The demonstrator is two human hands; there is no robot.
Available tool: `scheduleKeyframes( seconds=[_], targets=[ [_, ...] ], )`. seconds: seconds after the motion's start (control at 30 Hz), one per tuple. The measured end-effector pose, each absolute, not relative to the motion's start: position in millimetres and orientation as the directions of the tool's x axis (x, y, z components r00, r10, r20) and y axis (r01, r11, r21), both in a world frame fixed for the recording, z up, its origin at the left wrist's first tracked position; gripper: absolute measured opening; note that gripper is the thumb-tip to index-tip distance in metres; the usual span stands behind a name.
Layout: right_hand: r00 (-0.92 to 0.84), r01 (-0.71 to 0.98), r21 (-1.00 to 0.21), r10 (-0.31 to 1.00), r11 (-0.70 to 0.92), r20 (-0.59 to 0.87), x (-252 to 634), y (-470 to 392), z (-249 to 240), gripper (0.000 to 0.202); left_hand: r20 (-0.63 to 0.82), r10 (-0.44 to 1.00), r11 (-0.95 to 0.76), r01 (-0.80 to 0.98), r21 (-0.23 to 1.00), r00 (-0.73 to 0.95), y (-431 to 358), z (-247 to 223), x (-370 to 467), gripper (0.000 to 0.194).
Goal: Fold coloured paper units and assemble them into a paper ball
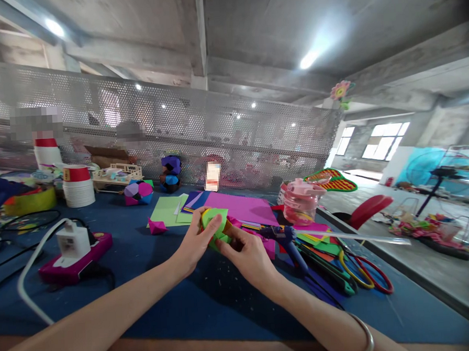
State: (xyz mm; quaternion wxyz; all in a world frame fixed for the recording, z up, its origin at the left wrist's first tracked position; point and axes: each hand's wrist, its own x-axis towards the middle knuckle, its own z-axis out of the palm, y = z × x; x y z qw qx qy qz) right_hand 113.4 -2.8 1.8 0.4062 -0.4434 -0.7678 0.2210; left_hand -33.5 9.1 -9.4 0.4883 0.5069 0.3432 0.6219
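Between my two hands is a folded paper piece [218, 218], bright green with some yellow and orange on it. My left hand [201, 237] grips it from the left, thumb lying across its front. On the right, my right hand [248, 250] pinches its lower edge with thumb and fingers. Part of the piece is hidden by my fingers. Close behind lie a magenta paper sheet [244, 206] and light green sheets [163, 208]. A blue glue gun [287, 241] with a long clear glue stick lies just right of my right hand. A small folded pink paper piece [157, 226] sits to the left.
Scissors with red and yellow handles [375, 275] and a green cutter [338, 275] lie at right, near a pink jar [299, 203]. A purple power strip [66, 268] with cables stands left. Paper cups [78, 189], paper balls [139, 192] and a perforated metal screen [176, 115] are behind.
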Motion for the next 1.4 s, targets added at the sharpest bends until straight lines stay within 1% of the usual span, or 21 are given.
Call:
scheduleKeyframes(
  seconds=[0.17,0.47,0.6,0.73,0.93,1.0,1.17,1.4],
  targets=[
    [-0.28,0.5,-0.698,0.859,0.512,0.429,113,-2,1,0.016,0.337,0.941,-0.331,-0.251,0.909,-0.021,8,-9,-33,0.044],
    [-0.266,0.502,-0.699,0.86,0.51,0.436,112,-4,4,0.015,0.383,0.924,-0.372,-0.201,0.906,0.015,6,-9,-33,0.048],
    [-0.257,0.492,-0.715,0.867,0.497,0.427,112,-3,2,0.02,0.397,0.918,-0.39,-0.163,0.906,0.008,6,-9,-33,0.051],
    [-0.262,0.493,-0.694,0.85,0.525,0.457,113,-2,-1,0.024,0.414,0.91,-0.413,-0.138,0.9,-0.022,8,-8,-34,0.047],
    [-0.274,0.499,-0.658,0.824,0.563,0.496,114,0,-7,0.017,0.363,0.93,-0.367,-0.195,0.909,-0.058,8,-4,-35,0.048],
    [-0.297,0.48,-0.658,0.814,0.58,0.5,114,2,-9,0.02,0.332,0.94,-0.34,-0.218,0.915,-0.075,7,-3,-35,0.051],
    [-0.319,0.435,-0.667,0.796,0.605,0.514,117,8,-13,0.035,0.256,0.964,-0.267,-0.283,0.921,-0.077,5,1,-35,0.058],
    [-0.309,0.387,-0.712,0.81,0.586,0.499,117,10,-14,0.033,0.238,0.969,-0.248,-0.295,0.923,-0.068,3,2,-34,0.059]
  ],
)
